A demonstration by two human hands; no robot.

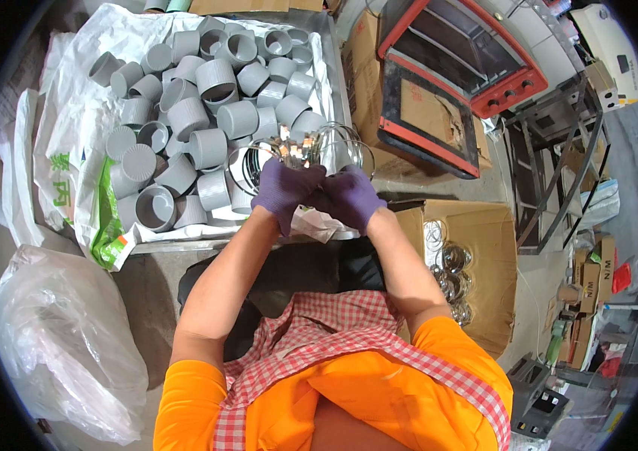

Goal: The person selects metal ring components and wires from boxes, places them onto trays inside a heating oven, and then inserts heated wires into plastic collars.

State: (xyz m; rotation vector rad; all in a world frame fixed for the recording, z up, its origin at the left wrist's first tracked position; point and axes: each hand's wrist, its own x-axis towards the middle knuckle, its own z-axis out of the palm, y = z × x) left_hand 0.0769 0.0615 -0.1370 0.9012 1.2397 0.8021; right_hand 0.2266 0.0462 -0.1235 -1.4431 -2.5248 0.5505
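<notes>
In the head view, a metal tray (332, 90) is seen ahead of the person, lined with a white plastic sack (71, 113) that is folded open and spills over the tray's left edge. The sack is heaped with grey plastic pipe couplings (206, 98), short ribbed cylinders lying at all angles. A second, crumpled clear plastic bag (63, 338) is set low on the left, on the grey floor. To the right of the tray a red-framed metal cabinet (462, 68) is stood on cardboard, and nearer the person an open cardboard box (477, 255) is seen with more metal rings (450, 274) inside it. Further cartons and a metal rack are crowded along the right rim.

Both forearms are brought up from the lower edge and meet over the near edge of the tray. Purple gloves are worn on both hands. The left hand (285, 192) and the right hand (349, 195) are held side by side, nearly touching, knuckles up. A bunch of metal hose clamps (311, 150), thin steel hoops with small screw housings, is gripped between them; the fingers of both hands are closed around the lower part of the bunch, while the hoops fan out above the gloves, just in front of the grey couplings.
</notes>
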